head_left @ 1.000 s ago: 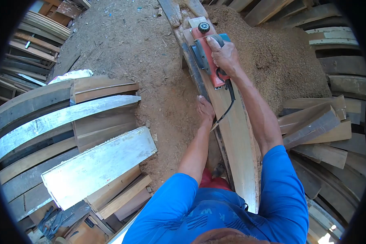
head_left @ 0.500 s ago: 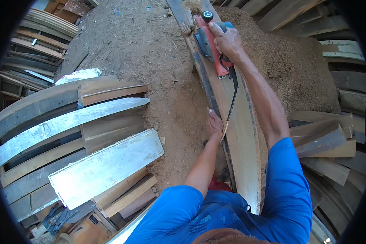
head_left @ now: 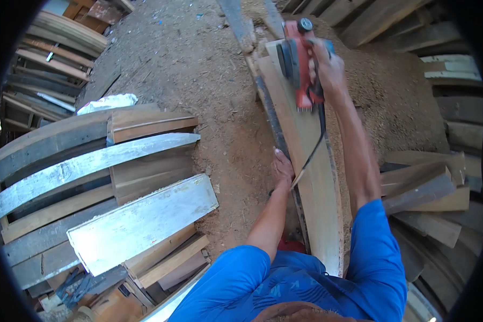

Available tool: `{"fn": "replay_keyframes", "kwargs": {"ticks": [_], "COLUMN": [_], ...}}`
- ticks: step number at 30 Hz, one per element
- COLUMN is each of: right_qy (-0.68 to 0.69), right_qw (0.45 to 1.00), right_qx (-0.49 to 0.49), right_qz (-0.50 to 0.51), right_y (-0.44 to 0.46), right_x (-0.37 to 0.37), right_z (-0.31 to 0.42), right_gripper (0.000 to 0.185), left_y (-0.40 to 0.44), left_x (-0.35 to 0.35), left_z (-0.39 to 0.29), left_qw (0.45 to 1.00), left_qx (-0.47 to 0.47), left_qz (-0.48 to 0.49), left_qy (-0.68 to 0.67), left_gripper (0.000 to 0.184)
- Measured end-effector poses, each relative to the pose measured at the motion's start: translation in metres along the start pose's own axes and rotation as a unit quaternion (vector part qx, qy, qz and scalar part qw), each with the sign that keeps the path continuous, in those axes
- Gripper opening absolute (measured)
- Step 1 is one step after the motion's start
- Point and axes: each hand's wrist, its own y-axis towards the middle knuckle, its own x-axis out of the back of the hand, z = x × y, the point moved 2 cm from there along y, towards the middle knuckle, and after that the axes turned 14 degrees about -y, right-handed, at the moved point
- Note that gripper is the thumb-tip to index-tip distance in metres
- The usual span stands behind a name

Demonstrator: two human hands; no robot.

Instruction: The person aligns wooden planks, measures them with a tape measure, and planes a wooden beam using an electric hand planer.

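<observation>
A red and black electric planer is over the far end of a long pale wooden board. My right hand is closed around its handle, slightly smeared by motion. Whether the planer's sole touches the wood I cannot tell. A black power cord trails from the planer's rear down across the board to my left wrist. My left hand grips the board's left edge about midway, thumb side up, its other fingers partly hidden. Beneath the board shows a dark, rough-edged support plank.
Stacked planks lie to the left, with a white-painted board on top. A white sack is behind them. A heap of shavings spreads right of the board, beside more piled timber.
My right hand has shifted the planer to the right, baring the board's far end on its left. The cord has swung along with it. My left hand stays at the board's edge.
</observation>
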Motion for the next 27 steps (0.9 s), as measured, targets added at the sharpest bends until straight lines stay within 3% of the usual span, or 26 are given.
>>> {"fn": "replay_keyframes", "kwargs": {"ticks": [2,4,6,8,10,12,13,14,16,19,22,27], "right_qy": [0.032,0.058,0.087,0.11,0.134,0.159,0.166,0.172,0.172,0.122,0.152,0.218], "right_qw": [0.997,0.995,0.988,0.979,0.965,0.948,0.939,0.931,0.913,0.893,0.844,0.782], "right_qx": [-0.069,-0.074,-0.113,-0.141,-0.17,-0.195,-0.207,-0.213,-0.224,-0.207,-0.21,-0.159], "right_qz": [-0.007,-0.025,-0.053,-0.099,-0.146,-0.192,-0.218,-0.243,-0.294,-0.38,-0.469,-0.561], "right_y": [-0.059,-0.129,-0.202,-0.273,-0.341,-0.41,-0.448,-0.483,-0.547,-0.638,-0.728,-0.867], "right_x": [0.037,0.069,0.096,0.118,0.14,0.163,0.175,0.187,0.211,0.235,0.257,0.266], "right_z": [-0.018,-0.045,-0.069,-0.092,-0.113,-0.131,-0.139,-0.146,-0.156,-0.177,-0.202,-0.223], "right_gripper": [0.04,0.042,0.047,0.049,0.051,0.051,0.05,0.049,0.046,0.045,0.043,0.043], "left_y": [-0.001,0.011,-0.004,0.018,0.014,0.028,0.081,0.017,-0.004,-0.074,-0.168,-0.297], "left_x": [0.003,0.0,0.0,-0.013,-0.009,-0.008,-0.012,0.016,0.028,0.043,0.045,0.065], "left_z": [0.0,0.007,-0.012,0.015,0.003,0.005,0.044,-0.013,-0.008,-0.011,0.026,0.131], "left_qw": [1.0,0.998,0.999,0.987,0.984,0.995,0.998,0.988,0.896,0.735,0.584,0.485], "left_qx": [0.002,0.041,0.033,0.025,0.01,0.071,-0.061,-0.098,-0.398,-0.576,-0.649,-0.655], "left_qz": [0.008,0.045,-0.007,0.014,0.038,-0.001,0.0,-0.026,-0.115,0.092,0.263,0.407], "left_qy": [-0.008,-0.011,-0.021,-0.158,-0.175,-0.072,-0.015,0.116,0.158,0.345,0.41,0.412], "left_gripper": [0.067,0.069,0.074,0.08,0.083,0.084,0.083,0.074,0.065,0.065,0.068,0.072]}}
